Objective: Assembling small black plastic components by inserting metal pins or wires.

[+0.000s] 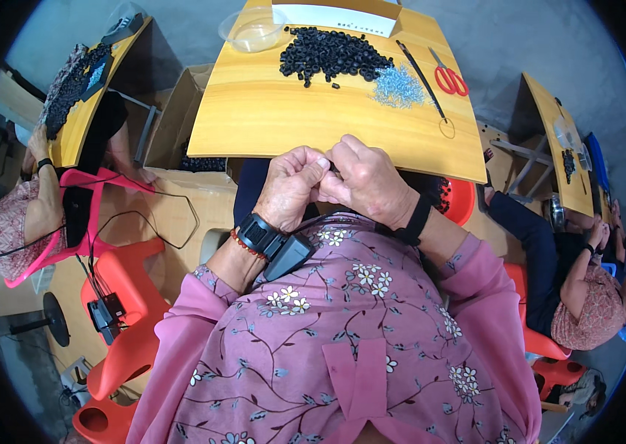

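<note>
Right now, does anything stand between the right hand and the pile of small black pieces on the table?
Nothing visible does: only tabletop lies between the right hand and the black pieces. The pale-blue pieces sit right of that path.

Black pieces [327,55], pale-blue bits [398,87]

dark piece [334,169] mostly hidden by fingers [314,172], box [335,18] cut off above

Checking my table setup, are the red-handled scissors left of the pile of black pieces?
No, the scissors lie right of the black pile, near the right edge of the table.
</note>
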`<state>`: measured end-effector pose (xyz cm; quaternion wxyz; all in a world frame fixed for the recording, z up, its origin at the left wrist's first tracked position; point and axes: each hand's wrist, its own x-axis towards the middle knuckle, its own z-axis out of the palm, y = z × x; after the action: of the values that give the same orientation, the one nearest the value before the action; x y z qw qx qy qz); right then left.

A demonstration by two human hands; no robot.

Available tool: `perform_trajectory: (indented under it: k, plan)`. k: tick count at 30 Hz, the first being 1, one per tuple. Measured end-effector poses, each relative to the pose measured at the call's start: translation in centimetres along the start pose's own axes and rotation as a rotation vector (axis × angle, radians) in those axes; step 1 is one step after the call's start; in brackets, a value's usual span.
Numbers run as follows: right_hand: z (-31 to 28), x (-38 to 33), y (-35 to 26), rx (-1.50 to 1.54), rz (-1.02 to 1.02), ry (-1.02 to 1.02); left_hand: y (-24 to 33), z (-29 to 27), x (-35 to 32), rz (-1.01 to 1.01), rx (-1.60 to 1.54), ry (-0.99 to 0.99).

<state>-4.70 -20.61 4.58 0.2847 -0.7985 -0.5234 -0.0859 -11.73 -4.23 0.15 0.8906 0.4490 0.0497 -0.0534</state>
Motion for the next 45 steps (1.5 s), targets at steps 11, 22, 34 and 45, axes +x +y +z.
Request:
perform_trajectory:
  k: [11, 22, 34, 45]
  plan:
    - [1.9, 0.9, 0.4, -0.043, 0.011, -0.011, -0.4, -0.4, 0.2, 0.014, 0.084, 0.202]
    - [-2.0, 1.4, 0.4, 0.038, 0.026, -0.115, 1.4, 0.7, -0.1, -0.007, -0.036, 0.076]
    - [-2.1, 1.3, -0.5, 0.052, 0.051, -0.167, 0.4, 0.1, 0.0, 0.035, -0.021, 0.004]
    - [-1.3, 1.2, -0.4, 0.19, 0.073, -0.032, 0.1, 0.0, 0.1, 0.117, -0.212, -0.094]
